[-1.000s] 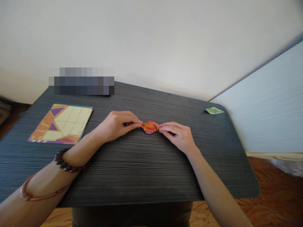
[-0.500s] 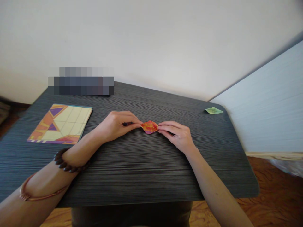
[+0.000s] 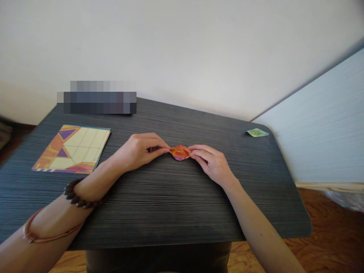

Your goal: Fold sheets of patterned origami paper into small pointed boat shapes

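A small folded piece of origami paper [image 3: 180,152], orange and red with a purple patch, is held at the middle of the dark table [image 3: 170,212]. Its left tip is pinched between the thumb and fingers of my left hand [image 3: 142,151]. On the opposite tip, my right hand [image 3: 212,161] has its thumb and fingertips closed in the same way. The paper's body between them shows creases and a pointed outline; its tips are hidden by my fingers.
Left of my left hand lies a stack of patterned paper sheets [image 3: 82,146]. A green folded paper piece [image 3: 257,132] rests near the far right corner. A blurred-out object [image 3: 99,102] stands at the back left. Behind is a wall, with a pale panel [image 3: 321,121] at right.
Both hands keep their hold on the orange paper. My right fingers have shifted very slightly along its right tip; the rest looks the same.
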Available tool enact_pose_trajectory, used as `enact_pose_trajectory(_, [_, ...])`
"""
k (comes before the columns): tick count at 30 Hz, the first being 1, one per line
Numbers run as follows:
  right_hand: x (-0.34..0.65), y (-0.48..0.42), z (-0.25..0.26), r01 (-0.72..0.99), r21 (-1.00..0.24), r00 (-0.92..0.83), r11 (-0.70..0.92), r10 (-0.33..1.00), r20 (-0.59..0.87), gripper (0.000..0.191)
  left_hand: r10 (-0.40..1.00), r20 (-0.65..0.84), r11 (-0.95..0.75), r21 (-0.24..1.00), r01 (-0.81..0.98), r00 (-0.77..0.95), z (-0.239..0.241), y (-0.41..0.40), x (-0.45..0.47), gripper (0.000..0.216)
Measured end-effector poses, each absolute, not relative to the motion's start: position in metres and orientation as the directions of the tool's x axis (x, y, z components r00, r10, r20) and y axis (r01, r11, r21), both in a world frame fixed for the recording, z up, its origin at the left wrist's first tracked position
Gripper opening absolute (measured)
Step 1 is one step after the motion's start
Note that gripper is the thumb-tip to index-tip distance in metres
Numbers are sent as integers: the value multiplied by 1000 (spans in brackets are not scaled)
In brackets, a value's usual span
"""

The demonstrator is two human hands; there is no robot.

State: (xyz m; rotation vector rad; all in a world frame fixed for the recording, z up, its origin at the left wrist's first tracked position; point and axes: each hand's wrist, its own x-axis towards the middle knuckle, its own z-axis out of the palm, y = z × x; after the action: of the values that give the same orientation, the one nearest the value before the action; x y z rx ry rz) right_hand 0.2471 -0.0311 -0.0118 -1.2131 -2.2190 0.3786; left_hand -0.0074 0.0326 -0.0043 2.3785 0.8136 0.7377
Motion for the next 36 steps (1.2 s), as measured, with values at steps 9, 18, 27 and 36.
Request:
enact_pose_trajectory(9, [242, -31, -12, 710, -457, -376, 535, 838, 396, 9, 745, 245, -621, 594, 511, 621, -5, 32, -5, 23])
enact_pose_trajectory(18, [239, -31, -11, 712, -520, -292, 471, 873, 391, 8, 665, 234, -671, 605, 429, 709, -6, 34, -8, 33])
enact_pose_trajectory(27, [239, -33, -16, 627, -719, -111, 299, 948, 298, 4, 860, 75, -375, 764, 525, 505, -4, 27, 1, 20])
enact_pose_trajectory(36, [236, -32, -15, 682, -556, -323, 475, 878, 353, 33, 801, 67, -413, 782, 467, 595, -1, 25, 9, 14])
